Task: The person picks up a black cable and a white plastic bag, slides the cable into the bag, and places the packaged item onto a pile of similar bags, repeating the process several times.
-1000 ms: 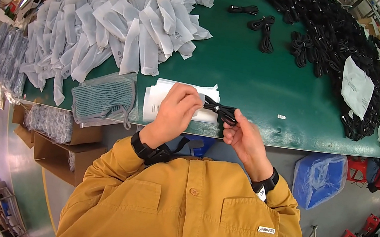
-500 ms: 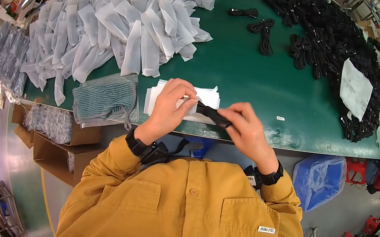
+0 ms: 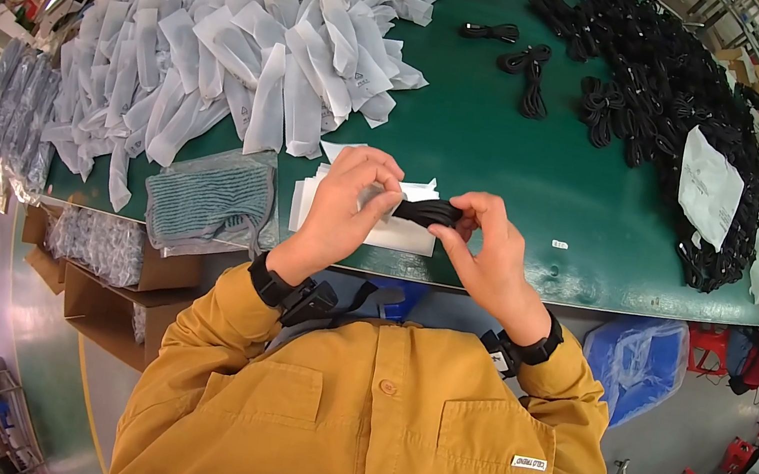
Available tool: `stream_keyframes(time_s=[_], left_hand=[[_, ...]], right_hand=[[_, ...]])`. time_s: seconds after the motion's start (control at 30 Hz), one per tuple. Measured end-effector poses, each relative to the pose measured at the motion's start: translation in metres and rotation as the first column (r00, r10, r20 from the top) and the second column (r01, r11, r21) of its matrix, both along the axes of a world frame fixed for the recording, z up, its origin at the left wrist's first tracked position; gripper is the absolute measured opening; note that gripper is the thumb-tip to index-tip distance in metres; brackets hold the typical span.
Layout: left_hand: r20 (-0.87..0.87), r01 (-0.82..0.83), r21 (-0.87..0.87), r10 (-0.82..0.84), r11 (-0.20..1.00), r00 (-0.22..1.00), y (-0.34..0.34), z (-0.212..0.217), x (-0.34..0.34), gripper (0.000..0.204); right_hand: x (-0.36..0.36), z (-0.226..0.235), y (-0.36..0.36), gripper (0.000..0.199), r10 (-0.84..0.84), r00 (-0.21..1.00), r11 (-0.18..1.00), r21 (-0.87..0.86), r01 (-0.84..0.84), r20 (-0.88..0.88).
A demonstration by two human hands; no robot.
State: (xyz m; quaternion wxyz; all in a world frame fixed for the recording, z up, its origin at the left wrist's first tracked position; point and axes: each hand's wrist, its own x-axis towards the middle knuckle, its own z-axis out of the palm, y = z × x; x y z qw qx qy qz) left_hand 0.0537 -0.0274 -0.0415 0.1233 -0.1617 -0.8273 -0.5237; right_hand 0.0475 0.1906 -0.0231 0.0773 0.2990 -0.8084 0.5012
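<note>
A coiled black cable [image 3: 429, 212] is pinched at its right end by the fingers of my right hand [image 3: 489, 246]. Its left end meets the closed fingers of my left hand [image 3: 344, 206]. Those left fingers hold a whitish translucent bag [image 3: 339, 151], whose tip pokes out beyond the knuckles. Whether the cable's end sits inside the bag's mouth is hidden by my fingers. Beneath both hands lies a stack of flat white bags [image 3: 410, 237] near the table's front edge.
Many filled translucent bags [image 3: 222, 37] are heaped at the left, and black cables [image 3: 668, 95] at the right. A bagged teal striped cloth item [image 3: 214, 198] lies left of my hands. Cardboard boxes [image 3: 107, 311] and a blue bin [image 3: 636, 364] stand below the green table [image 3: 515, 159].
My right hand has risen slightly and turned, its fingers shifting along the cable. The left hand has moved up a little, with the bag's tip now showing past it.
</note>
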Motion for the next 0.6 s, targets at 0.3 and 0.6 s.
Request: stream_keyframes(time_s=[0.3, 0.6], left_hand=[[0.091, 0.091, 0.103, -0.100, 0.991, 0.991, -0.015, 0.008, -0.007, 0.006], [0.223, 0.087, 0.672, -0.313, 0.735, 0.923, -0.005, 0.017, -0.019, 0.010]], right_hand=[[-0.022, 0.007, -0.001, 0.029, 0.189, 0.963, 0.982, 0.020, -0.188, -0.194], [-0.028, 0.023, -0.022, 0.041, 0.089, 0.986, 0.987, -0.119, -0.107, -0.143]])
